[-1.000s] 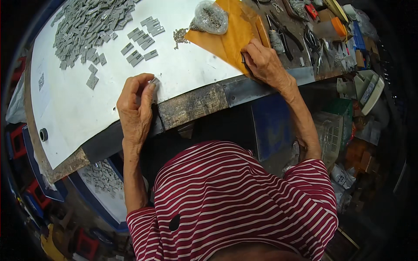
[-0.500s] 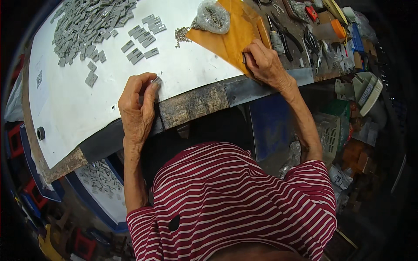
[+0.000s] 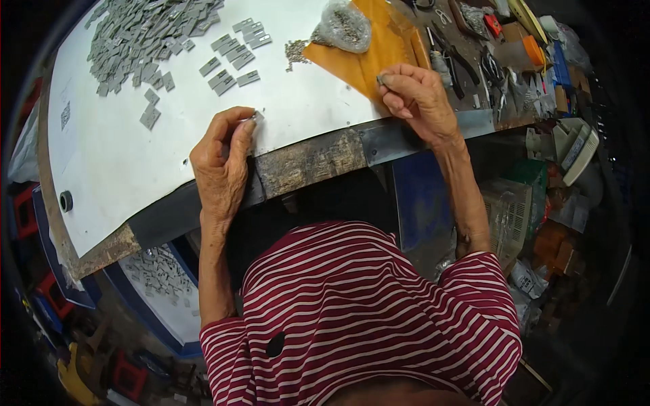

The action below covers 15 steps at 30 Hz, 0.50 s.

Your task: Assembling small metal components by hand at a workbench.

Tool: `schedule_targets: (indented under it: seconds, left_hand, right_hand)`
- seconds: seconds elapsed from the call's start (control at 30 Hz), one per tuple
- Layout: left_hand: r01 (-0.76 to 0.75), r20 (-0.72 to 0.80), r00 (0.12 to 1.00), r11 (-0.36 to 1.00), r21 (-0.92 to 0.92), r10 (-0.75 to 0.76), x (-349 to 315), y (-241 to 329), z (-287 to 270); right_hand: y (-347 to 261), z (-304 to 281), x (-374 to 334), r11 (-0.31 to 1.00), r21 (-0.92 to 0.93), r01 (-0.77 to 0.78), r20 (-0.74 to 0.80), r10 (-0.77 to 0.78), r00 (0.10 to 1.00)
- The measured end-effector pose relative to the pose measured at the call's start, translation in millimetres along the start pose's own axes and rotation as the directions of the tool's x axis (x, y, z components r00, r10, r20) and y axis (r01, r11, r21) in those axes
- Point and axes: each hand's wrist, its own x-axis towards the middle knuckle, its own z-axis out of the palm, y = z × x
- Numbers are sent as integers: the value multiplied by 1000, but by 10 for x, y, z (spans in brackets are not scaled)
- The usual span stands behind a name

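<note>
My left hand [image 3: 222, 159] is closed near the front edge of the white sheet [image 3: 298, 111], pinching a small grey metal piece [image 3: 258, 116] between thumb and fingertips. Over the orange-brown paper [image 3: 369, 68], my right hand [image 3: 421, 101] is raised with thumb and forefinger pressed together. A small dark object, too small to name, shows at those fingertips. Beyond my left hand lie loose rows of grey rectangular plates [image 3: 237, 57]. A clear plastic bag of small metal parts [image 3: 344, 26] rests on the orange-brown paper, with loose small parts [image 3: 296, 52] spilled beside it.
A big heap of grey plates [image 3: 142, 40] covers the far left. A black ring [image 3: 66, 201] sits near the sheet's left edge. Pliers [image 3: 462, 64] and scissors lie at the far right. Below the worn wooden table edge [image 3: 311, 162], a blue-rimmed tray [image 3: 186, 348] holds more grey pieces.
My right hand has lifted off the lower edge of the orange-brown paper, turning its pinched fingertips up and left. My left hand keeps its pinch. The whole view has shifted slightly.
</note>
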Motion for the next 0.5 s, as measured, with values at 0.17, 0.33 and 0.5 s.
schedule_targets:
  seconds: [0.17, 0.33, 0.5]
  left_hand:
    - [99, 6, 995, 975, -197, -99, 9, -8, -29]
    - [104, -5, 994, 968, -229, -108, 22, -7, -46]
    - [68, 18, 998, 984, -163, -66, 20, -5, -67]
  right_hand:
    - [122, 325, 138, 975, 169, -146, 141, 123, 982]
    - [206, 533, 294, 935, 230, -270, 225, 219, 949]
    - [185, 622, 387, 901, 301, -312, 226, 250, 942]
